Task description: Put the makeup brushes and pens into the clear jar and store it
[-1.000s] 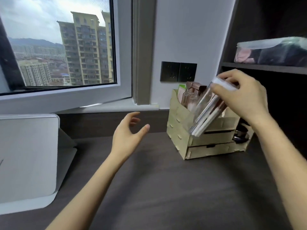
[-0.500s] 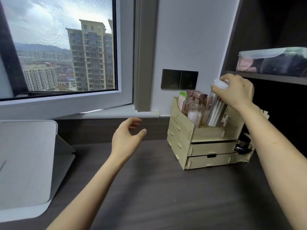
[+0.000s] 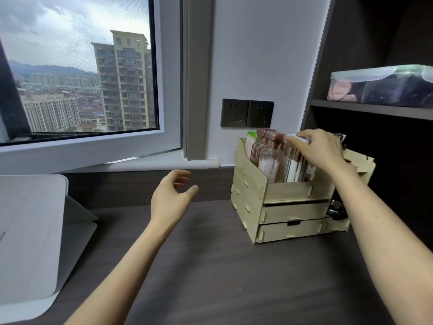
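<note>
A: Item one, clear jar (image 3: 295, 160). Location to be entered.

B: Recorded as standing upright in the top compartment of the wooden organiser (image 3: 288, 191), directly under the right hand (image 3: 321, 148). Pale brushes and pens are seen through its wall. Its white lid is partly covered by the fingers (image 3: 298, 143), which are laid over the top; whether the lid is gripped or merely touched cannot be told.

A: Neighbouring stock?

B: Rose-capped bottles (image 3: 269, 156) are listed just to the left of the fingers, touching or nearly touching the jar. A green-topped item is noted further left, at the compartment's end. Two drawers are recorded below the fingers, both closed.

A: Left hand (image 3: 172, 195)?

B: Entered as empty, fingers loosely curled and spread, held above the tabletop (image 3: 210, 266), well apart from the organiser.

A: Step in hand?

B: Judged to be the storing step: the jar is filled, capped and seated among the bottles. The task is assessed as nearly complete.

A: Next move?

B: The fingers would need to be lifted straight up off the lid, without the jar being tilted against the bottles beside it.
</note>
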The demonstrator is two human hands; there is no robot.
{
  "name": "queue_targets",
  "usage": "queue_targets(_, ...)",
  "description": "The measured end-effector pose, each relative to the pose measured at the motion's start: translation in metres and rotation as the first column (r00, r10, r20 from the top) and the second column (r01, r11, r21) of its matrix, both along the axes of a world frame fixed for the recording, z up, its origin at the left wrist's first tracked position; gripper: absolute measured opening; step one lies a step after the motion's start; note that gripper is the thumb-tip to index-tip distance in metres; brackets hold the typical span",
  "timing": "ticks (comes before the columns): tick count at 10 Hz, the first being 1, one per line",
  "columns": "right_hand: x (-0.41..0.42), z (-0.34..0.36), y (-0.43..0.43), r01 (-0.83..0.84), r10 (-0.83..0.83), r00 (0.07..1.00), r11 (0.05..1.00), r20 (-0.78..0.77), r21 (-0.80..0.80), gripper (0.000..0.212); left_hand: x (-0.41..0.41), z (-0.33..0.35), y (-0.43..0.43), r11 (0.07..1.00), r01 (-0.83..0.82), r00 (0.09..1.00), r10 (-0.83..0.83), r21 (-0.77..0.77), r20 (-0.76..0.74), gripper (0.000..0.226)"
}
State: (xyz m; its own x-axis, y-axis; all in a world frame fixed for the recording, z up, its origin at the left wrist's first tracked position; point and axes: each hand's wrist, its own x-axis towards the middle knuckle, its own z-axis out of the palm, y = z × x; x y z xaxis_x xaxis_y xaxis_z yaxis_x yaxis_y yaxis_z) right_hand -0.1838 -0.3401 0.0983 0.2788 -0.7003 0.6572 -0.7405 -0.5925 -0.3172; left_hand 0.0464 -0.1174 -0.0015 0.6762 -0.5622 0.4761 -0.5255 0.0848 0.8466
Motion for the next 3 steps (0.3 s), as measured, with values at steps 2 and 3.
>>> queue_targets(2,0.001,-0.002,0.01,0.108,-0.109,0.987,0.994,-0.121,-0.013,0.051,-0.003,-0.002,0.001,1.0,0.004,1.0,-0.004,0.008,-0.024,0.024)
queue_targets(3,0.002,-0.002,0.021,0.146,-0.156,0.985,0.982,-0.075,-0.12,0.044,-0.003,0.0,0.005,1.0,-0.011,0.999,0.011,-0.005,-0.035,0.024)
